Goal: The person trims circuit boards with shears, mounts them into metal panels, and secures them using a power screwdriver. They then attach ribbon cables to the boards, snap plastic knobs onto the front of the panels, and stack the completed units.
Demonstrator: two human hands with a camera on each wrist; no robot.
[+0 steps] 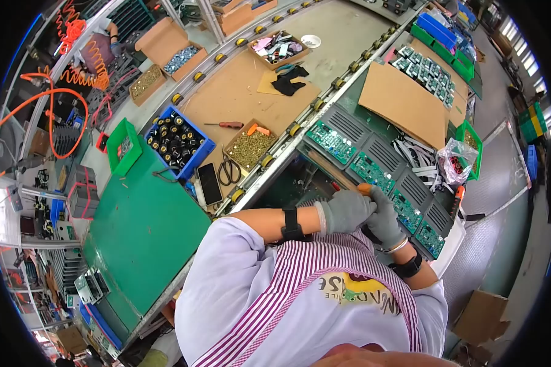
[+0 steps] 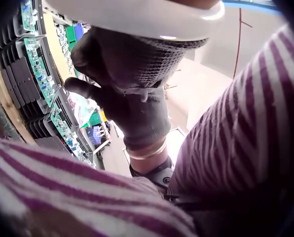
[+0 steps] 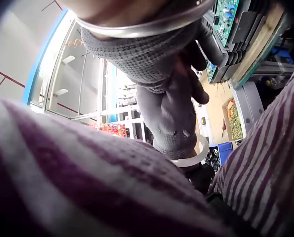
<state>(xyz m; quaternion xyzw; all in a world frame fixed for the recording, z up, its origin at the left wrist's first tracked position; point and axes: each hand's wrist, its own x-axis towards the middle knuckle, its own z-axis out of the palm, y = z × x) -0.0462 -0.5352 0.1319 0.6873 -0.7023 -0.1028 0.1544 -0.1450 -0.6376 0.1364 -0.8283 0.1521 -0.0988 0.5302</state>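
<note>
Both hands wear grey knit gloves and meet in front of the striped apron (image 1: 288,269). My left hand (image 1: 347,212) has bent fingers that come up against the right hand (image 1: 385,221). A small orange-brown patch (image 1: 364,188) shows at the fingertips there. In the left wrist view the right hand (image 2: 142,116) lies just below the left hand (image 2: 124,57), overlapping it. From the right wrist the left hand (image 3: 169,111) appears under the right hand (image 3: 152,59). I cannot tell what the hidden fingers pinch. Nearest them are green circuit boards (image 1: 404,208) on dark finned housings (image 1: 419,186).
A roller rail (image 1: 294,129) borders the bench. Left of it stand a blue bin (image 1: 203,151) of black parts, a box of brass-coloured fasteners (image 1: 251,147), scissors (image 1: 229,171) and a phone (image 1: 209,183). A cardboard sheet (image 1: 404,104) and a plastic bag (image 1: 456,160) lie at right.
</note>
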